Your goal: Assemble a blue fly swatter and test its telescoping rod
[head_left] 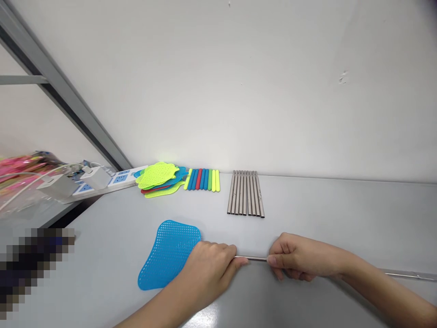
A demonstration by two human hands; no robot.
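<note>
Between left grip and right grip: metal rod, held by both, ends unclear; blue mesh part-hidden.

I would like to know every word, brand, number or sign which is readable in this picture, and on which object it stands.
No text can be read anywhere.
Metal tubes: small dark marks on the rightmost ones, too small to read.
White power strip: blue socket panels, no legible lettering.
Plastic-wrapped goods at far left: too blurred to tell.
Blue fly-swatter head: no readable lettering on the visible part.
</note>
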